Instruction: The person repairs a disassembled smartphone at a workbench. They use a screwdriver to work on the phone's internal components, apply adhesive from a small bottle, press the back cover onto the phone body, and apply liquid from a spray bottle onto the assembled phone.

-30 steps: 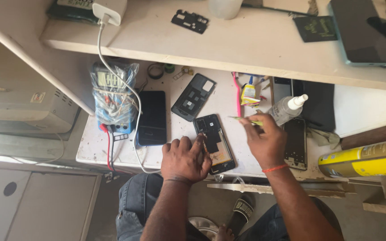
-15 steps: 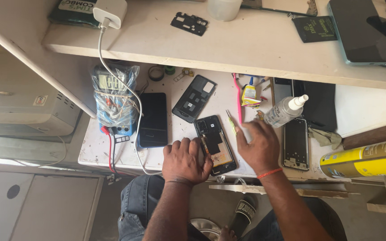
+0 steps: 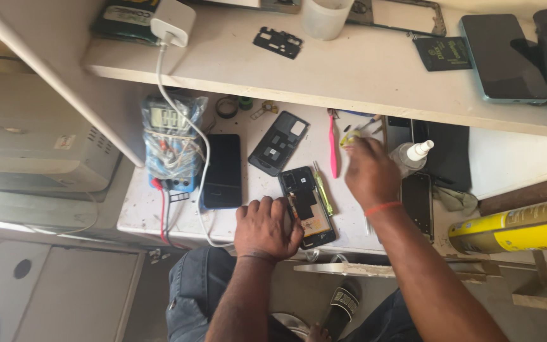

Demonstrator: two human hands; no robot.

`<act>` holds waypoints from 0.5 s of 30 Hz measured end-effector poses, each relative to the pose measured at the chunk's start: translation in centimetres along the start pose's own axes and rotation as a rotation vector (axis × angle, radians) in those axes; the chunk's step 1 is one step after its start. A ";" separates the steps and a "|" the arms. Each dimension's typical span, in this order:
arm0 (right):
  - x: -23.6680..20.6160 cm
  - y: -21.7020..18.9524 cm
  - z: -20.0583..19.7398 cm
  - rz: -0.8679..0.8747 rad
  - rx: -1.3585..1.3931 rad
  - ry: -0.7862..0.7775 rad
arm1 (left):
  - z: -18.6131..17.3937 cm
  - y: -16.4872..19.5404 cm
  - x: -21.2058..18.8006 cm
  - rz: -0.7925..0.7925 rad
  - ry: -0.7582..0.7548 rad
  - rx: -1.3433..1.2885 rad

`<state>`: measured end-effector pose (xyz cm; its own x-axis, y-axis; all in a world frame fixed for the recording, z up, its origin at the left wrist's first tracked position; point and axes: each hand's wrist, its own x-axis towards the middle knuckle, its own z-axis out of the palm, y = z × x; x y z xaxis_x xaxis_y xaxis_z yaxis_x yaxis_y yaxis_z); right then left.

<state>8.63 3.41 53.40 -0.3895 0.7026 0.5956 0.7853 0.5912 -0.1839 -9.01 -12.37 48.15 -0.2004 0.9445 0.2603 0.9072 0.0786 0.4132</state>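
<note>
Your left hand (image 3: 267, 227) lies flat, fingers loose, on the opened phone (image 3: 307, 206) at the bench's (image 3: 140, 209) front edge, while your right hand (image 3: 370, 172), grip hidden, reaches beyond the phone, where its wrist could topple the bottle (image 3: 409, 157).

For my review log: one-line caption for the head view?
Left hand steadies an opened phone; right hand reaches toward a small bottle.

glossy black phone (image 3: 223, 170), matt white worktop (image 3: 159, 209), shiny yellow can (image 3: 514, 232)
</note>
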 end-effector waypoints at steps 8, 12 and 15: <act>-9.6 -3.2 -3.2 0.378 0.657 0.188 | -0.8 -0.1 -0.4 0.021 0.022 0.002; -14.1 -4.1 -4.2 0.669 1.006 0.173 | -2.0 0.2 -1.0 -0.005 0.046 -0.117; -15.2 -4.6 -6.6 0.436 0.865 0.221 | -2.9 1.0 -1.3 -0.065 0.163 -0.308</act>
<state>14.10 -12.58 50.32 0.0174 0.8894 0.4567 0.1821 0.4463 -0.8761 -8.89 -14.42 50.72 -0.3333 0.8754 0.3502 0.7413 0.0138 0.6710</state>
